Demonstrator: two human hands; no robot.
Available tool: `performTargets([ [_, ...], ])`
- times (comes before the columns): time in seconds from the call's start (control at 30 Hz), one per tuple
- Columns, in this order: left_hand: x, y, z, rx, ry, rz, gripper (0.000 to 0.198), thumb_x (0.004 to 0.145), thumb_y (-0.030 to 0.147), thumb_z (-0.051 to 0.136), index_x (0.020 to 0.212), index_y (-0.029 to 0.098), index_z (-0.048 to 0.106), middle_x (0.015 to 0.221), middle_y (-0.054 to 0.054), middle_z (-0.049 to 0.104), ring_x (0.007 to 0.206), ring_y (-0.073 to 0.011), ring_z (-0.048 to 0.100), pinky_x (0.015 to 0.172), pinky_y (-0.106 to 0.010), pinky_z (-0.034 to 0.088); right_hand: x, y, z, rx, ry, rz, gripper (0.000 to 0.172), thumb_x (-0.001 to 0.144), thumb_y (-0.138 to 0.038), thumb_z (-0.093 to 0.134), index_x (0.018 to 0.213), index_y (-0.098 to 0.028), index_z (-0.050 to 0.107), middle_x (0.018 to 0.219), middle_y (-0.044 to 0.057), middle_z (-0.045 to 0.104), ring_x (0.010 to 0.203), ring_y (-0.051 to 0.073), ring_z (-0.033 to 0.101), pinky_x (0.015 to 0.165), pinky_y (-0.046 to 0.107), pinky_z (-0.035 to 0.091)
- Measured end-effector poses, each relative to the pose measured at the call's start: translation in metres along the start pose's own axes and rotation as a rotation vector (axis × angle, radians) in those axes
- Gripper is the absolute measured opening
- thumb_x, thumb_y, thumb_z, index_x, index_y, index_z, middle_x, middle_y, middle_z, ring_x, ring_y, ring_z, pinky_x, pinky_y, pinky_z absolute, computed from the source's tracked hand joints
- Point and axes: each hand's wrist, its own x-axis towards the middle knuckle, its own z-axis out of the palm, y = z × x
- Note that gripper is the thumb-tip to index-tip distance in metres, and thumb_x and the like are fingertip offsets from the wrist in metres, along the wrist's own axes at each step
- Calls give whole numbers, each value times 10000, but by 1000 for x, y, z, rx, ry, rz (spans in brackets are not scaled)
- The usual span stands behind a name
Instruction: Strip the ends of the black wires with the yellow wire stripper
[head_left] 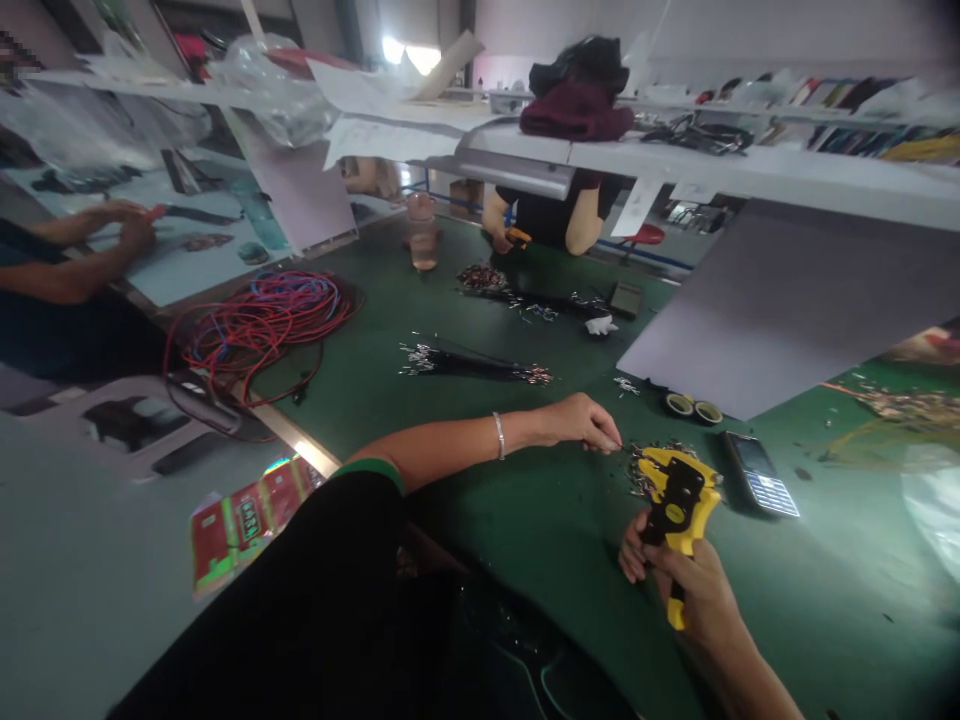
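Observation:
My right hand [694, 580] is wrapped round the handles of a yellow and black wire stripper [677, 490], its head pointing away from me. My left hand [583, 420] reaches in from the left with thumb and fingers pinched together, just short of the tool's head. Whatever the pinch holds is too small to make out. Beneath and around the stripper's head lies a pile of small metal bits [637, 475]. Further back on the green table [480, 470] rests a bundle of black wires [472, 365], with bare or metal-tipped ends on both sides.
A keypad phone [759, 475] lies right of the stripper, with two tape rolls [694, 408] behind it. Tangled red and blue wire [270, 320] covers the left edge. A grey panel [795, 300] stands at right. Co-workers sit opposite [544, 215] and at left [67, 290].

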Motion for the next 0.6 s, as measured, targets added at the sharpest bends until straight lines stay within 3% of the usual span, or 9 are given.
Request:
performTargets([
  [0.27,-3,7,-8,-42,141,28,108,649,170,758,713,93,717,594,-20,656,523,-69,555,518,-204,412,0,-19,5,-46,-45,-70,296,730,-322,718,974,-187,620,746,66,615,682,247,578,670,401,487],
  [0.4,-7,16,-8,-24,237,22,82,646,140,728,693,78,704,569,-24,648,497,-73,546,494,-206,411,1,-22,6,7,-48,-61,337,720,-303,692,1023,-173,620,801,73,641,712,253,609,707,408,490],
  [0.6,-10,29,-4,24,286,52,67,635,125,715,681,80,695,550,-11,636,487,-67,523,482,-199,399,7,-17,1,88,-76,-89,376,692,-296,648,1029,-137,599,781,75,647,679,256,620,671,422,495],
])
